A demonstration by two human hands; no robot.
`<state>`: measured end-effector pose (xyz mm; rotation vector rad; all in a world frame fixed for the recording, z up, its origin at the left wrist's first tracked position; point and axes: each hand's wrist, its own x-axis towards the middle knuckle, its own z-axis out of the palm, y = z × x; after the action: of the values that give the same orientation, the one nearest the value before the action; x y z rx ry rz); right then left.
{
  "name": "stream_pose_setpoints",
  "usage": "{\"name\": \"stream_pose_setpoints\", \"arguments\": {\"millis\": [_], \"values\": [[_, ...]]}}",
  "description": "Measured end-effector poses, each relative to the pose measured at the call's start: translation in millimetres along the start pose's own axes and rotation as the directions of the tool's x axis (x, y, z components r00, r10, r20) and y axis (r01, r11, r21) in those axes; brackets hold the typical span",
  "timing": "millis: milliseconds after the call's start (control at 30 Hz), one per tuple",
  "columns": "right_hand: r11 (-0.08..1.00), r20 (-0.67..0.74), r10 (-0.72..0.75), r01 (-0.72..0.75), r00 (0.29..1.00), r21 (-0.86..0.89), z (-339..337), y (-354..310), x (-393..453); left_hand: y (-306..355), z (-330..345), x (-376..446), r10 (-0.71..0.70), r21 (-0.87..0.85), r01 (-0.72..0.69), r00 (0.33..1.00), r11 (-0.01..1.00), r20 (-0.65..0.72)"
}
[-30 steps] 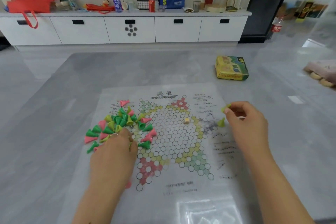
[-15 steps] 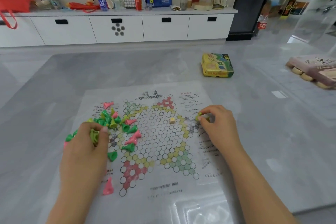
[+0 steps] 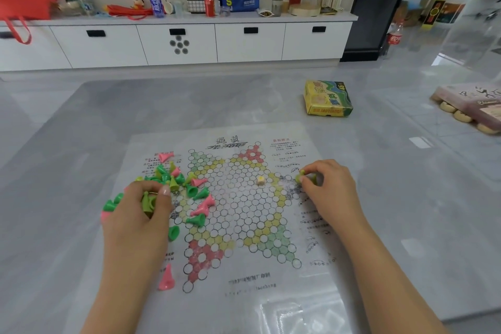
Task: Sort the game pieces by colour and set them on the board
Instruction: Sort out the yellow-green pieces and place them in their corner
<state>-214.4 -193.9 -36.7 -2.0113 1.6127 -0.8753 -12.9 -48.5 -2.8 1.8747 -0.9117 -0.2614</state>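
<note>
Board: printed star-grid sheet [image 3: 238,214] flat on the grey table [image 3: 406,198], near edge washed out by glare, small print unreadable.
Left hand: grip [image 3: 141,214] clenched round yellow-green pieces [image 3: 148,202] at the sheet's left edge; count inside the fingers impossible to tell.
Right hand: grip [image 3: 328,190] pinching a yellow-green piece [image 3: 300,177] at the star's right point, fingertips touching the sheet; a second piece perhaps tucked behind the fingers, too hidden to confirm.
Loose heap: green, pink and yellow-green cones [image 3: 173,176] tumbled over the left margin and the star's left point, most lying on their sides, several partly covered by the left hand.
Stray pieces: one pink cone [image 3: 166,157] alone near the sheet's top left; another pink cone [image 3: 166,278] upright near the lower left, just beside the left forearm; one green cone [image 3: 173,233] by the left wrist.
Die: small pale cube [image 3: 260,180] inside the grid, right of centre, face markings too small to read.
Box: yellow-green carton [image 3: 326,99] on the table beyond the sheet, well apart from it.
Far right: packet of round pale items [image 3: 471,108], cut off by the frame edge.
Background: white cabinet [image 3: 176,43] with bottle, can, blue bag and red bag on top, left end blurred.
</note>
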Motion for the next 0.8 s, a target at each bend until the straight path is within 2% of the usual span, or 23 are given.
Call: {"name": "stream_pose_setpoints", "arguments": {"millis": [167, 300, 367, 400, 467, 533, 567, 633, 800], "values": [[0.999, 0.034, -0.036, 0.036, 0.999, -0.004, -5, -1, -3, 2, 2, -1, -0.002, -0.045, 0.002, 1.000, 0.999, 0.002], [0.972, -0.204, -0.052, 0.096, 0.978, 0.214, -24, -17, -14, 8, 3, -4, 0.023, -0.104, -0.020, 0.999, 0.994, 0.027], [0.934, -0.233, -0.057, 0.135, 0.971, 0.331, -29, -32, -24, 13, 5, -7, 0.059, -0.114, -0.052, 0.997, 0.992, 0.054], [0.913, -0.183, -0.086, 0.151, 0.979, 0.378, -28, -40, -29, 16, 6, -10, 0.070, -0.133, -0.060, 0.995, 0.989, 0.073], [0.881, 0.009, -0.174, 0.151, 0.985, 0.449, -20, -58, -41, 22, 11, -15, 0.087, -0.184, -0.062, 0.988, 0.981, 0.127], [0.864, 0.186, -0.273, 0.156, 0.944, 0.478, -9, -71, -51, 25, 16, -20, 0.096, -0.235, -0.051, 0.978, 0.971, 0.184], [0.854, 0.229, -0.316, 0.171, 0.921, 0.491, -4, -76, -54, 27, 18, -22, 0.103, -0.268, -0.047, 0.974, 0.962, 0.200], [0.822, 0.249, -0.362, 0.182, 0.898, 0.540, 1, -80, -56, 28, 20, -24, 0.118, -0.310, -0.049, 0.971, 0.950, 0.208], [0.757, 0.282, -0.332, 0.077, 0.900, 0.648, 0, -80, -56, 26, 20, -23, 0.103, -0.335, -0.028, 0.973, 0.942, 0.209]]}}
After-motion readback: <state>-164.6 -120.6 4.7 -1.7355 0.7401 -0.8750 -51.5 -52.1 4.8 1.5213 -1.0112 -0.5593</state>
